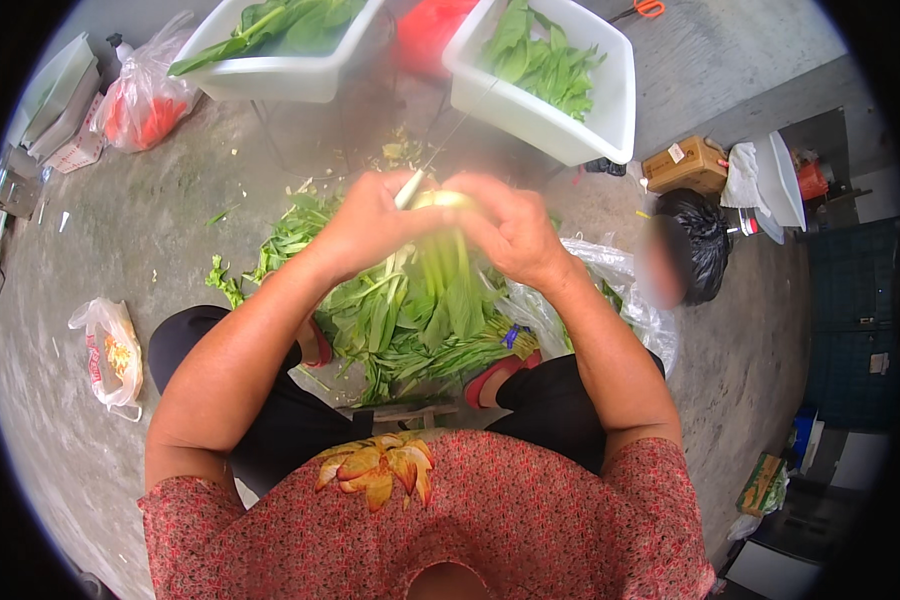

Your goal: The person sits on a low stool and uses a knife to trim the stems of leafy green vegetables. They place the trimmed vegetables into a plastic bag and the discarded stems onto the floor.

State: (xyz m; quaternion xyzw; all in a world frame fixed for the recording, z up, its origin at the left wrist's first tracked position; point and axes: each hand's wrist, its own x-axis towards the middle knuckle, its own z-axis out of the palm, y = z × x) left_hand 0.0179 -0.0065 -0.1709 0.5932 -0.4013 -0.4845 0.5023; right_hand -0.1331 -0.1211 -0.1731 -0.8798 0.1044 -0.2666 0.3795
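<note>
My left hand (371, 221) is closed around the pale handle of a knife (410, 189); its thin, blurred blade points up and away to the right. A bunch of leafy greens (441, 274) is in my right hand (514, 229), its pale stem base at the fingers and its leaves hanging down. The left thumb reaches across to that base. Below the hands, a heap of loose greens (375, 300) covers the floor between my feet. A bundle with a blue tie (511, 335) lies at its right side. The fingers partly hide the stem base.
Two white plastic tubs (277, 79) (544, 139) holding greens stand ahead. Clear plastic sheeting (649, 322) lies right of the heap, and a black plastic bag (709, 247) and a cardboard box (682, 166) stand farther right. A plastic bag with scraps (94, 367) sits at left. Orange-handled scissors (649, 7) lie at the top.
</note>
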